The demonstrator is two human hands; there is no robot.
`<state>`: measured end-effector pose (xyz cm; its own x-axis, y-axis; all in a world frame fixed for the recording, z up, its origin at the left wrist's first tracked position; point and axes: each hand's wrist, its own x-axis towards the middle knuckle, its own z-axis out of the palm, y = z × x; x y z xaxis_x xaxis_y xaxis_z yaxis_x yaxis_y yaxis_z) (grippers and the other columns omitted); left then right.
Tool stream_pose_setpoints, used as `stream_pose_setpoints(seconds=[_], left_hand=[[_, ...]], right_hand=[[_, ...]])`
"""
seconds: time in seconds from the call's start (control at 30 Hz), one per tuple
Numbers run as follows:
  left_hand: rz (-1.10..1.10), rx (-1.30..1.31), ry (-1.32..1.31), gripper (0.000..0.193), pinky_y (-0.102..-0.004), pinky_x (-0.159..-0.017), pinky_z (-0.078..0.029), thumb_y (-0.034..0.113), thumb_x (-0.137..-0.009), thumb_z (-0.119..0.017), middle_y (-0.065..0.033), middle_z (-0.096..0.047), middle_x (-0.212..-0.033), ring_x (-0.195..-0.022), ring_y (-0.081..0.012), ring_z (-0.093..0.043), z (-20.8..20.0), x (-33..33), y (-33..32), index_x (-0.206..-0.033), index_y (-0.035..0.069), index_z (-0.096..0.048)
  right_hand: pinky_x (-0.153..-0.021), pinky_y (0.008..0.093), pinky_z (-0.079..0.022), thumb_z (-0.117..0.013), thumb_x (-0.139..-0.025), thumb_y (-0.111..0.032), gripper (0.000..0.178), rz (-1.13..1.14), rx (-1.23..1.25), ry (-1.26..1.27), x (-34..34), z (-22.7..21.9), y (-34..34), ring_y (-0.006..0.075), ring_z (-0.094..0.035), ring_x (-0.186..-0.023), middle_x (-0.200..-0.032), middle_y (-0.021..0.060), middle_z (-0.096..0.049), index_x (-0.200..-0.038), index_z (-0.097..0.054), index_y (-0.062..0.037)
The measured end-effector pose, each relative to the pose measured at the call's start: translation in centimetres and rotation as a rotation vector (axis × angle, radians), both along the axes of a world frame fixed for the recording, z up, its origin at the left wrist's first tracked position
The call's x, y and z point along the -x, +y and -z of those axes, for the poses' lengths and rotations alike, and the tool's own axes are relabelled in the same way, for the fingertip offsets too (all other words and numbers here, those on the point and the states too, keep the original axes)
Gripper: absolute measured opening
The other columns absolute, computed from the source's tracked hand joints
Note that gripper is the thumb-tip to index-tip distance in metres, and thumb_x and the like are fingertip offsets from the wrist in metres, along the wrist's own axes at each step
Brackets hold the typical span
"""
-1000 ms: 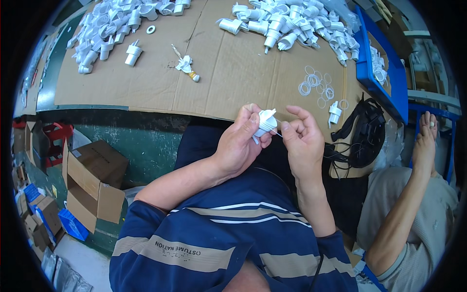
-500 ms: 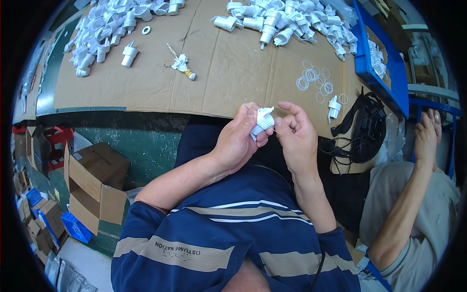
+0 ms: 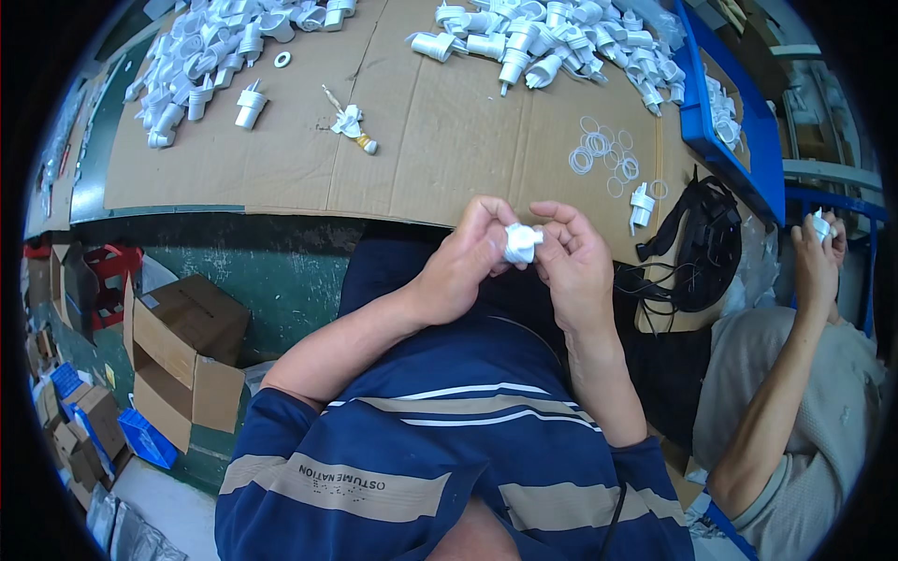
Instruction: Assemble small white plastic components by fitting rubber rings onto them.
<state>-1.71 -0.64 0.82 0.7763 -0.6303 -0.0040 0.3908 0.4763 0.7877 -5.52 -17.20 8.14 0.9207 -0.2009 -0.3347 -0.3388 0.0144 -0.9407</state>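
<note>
Between my hands, just in front of the table edge, is a white plastic fitting with a ridged round body and a narrower stub. My left hand is closed around its body, fingers and thumb on its left side. With thumb and forefinger, my right hand pinches at the stub on the right; its other fingers are curled loosely. Whether a thin ring sits on the fitting is too small to tell. Several thin white rings lie on the cardboard beyond my right hand, and a similar fitting rests near them.
Heaps of white fittings lie at the far left and far right of the cardboard-covered table. A blue bin and a black strap bundle are at right. Beside me a co-worker's hand holds a white part. Cardboard boxes stand lower left.
The fitting has turned in my fingers, its stub now pointing right toward my right thumb. My right hand has closed in on it. A white part now shows in the co-worker's hand.
</note>
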Motion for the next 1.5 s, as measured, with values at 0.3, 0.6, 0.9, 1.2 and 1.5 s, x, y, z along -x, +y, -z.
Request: stream_pose_setpoints(seconds=[0.3, 0.6, 0.9, 1.2, 1.5], left_hand=[[-0.134, -0.184, -0.892, 0.035, -0.0361, -0.078, -0.048, 0.031, -0.108, -0.058, -0.0107, -0.060, -0.105, -0.083, -0.0236, -0.056, -1.3, -1.4, 0.9, -0.130, 0.008, -0.044], [-0.149, -0.273, -1.058, 0.042, -0.0387, -0.079, -0.049, 0.026, -0.100, -0.069, -0.0094, -0.062, -0.103, -0.084, -0.0274, -0.058, -2.0, -2.0, 1.1, -0.130, 0.010, -0.045], [-0.152, -0.374, -0.954, 0.046, -0.0374, -0.077, -0.051, 0.014, -0.089, -0.079, -0.0093, -0.064, -0.103, -0.084, -0.0264, -0.061, -2.9, -2.0, 1.6, -0.125, 0.009, -0.050], [-0.262, -0.421, -1.046, 0.046, -0.0359, -0.075, -0.053, 0.009, -0.085, -0.082, -0.0078, -0.065, -0.103, -0.084, -0.0257, -0.062, -2.9, -2.4, 1.5, -0.120, 0.008, -0.052], [-0.288, -0.395, -1.024, 0.049, -0.0359, -0.077, -0.054, 0.002, -0.079, -0.083, -0.0076, -0.066, -0.105, -0.086, -0.0257, -0.064, -2.7, -2.1, 1.3, -0.118, 0.007, -0.054]], right_hand=[[-0.064, 0.0197, -0.044, -0.066, -0.098, 0.002, 0.012, -0.053, 0.160, -0.187, 1.8, -1.3, -0.4, 0.0095, -0.057, -0.072, -0.086, 0.0052, -0.067, -0.108, -0.072, 0.0042], [-0.066, 0.0203, -0.045, -0.064, -0.097, 0.005, 0.013, -0.186, 0.174, -0.342, 1.6, -0.1, -1.9, 0.0116, -0.059, -0.077, -0.099, 0.0081, -0.068, -0.107, -0.072, 0.0045], [-0.072, 0.0211, -0.051, -0.066, -0.091, 0.008, 0.019, -0.134, 0.040, -0.245, 1.5, -1.1, -1.8, 0.0142, -0.063, -0.083, -0.106, 0.0102, -0.068, -0.109, -0.071, 0.0053], [-0.073, 0.0223, -0.052, -0.074, -0.082, 0.008, 0.031, -0.118, 0.155, -0.201, 1.5, -2.4, -0.4, 0.0147, -0.064, -0.085, -0.107, 0.0104, -0.067, -0.112, -0.071, 0.0047], [-0.078, 0.0264, -0.051, -0.075, -0.076, 0.006, 0.041, -0.352, 0.516, -0.364, 0.6, -2.7, -1.3, 0.0181, -0.061, -0.089, -0.111, 0.0116, -0.064, -0.116, -0.070, 0.0024]])
